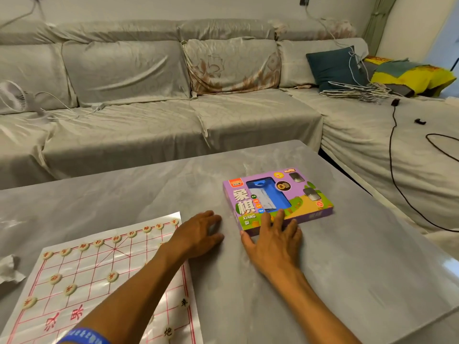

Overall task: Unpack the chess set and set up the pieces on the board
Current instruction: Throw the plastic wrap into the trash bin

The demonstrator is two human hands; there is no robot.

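A purple xiangqi box [310,194] lies flat on the grey table [347,269] at the right. My right hand [275,242] rests flat with straight fingers on the box's near edge. My left hand [198,234] lies on the table just left of the box, past the board's far right corner, its fingers bent down; whether it holds anything I cannot see. The white paper board [99,269] with red lines lies at the lower left. Round cream pieces with red characters [113,276] stand on its far half, and black-lettered pieces [184,302] stand near its right edge.
A crumpled white paper [10,269] lies at the table's left edge. A long covered sofa [149,115] runs behind the table, with a small white fan [13,95], a dark cushion [335,65], cables and a black cord [393,157].
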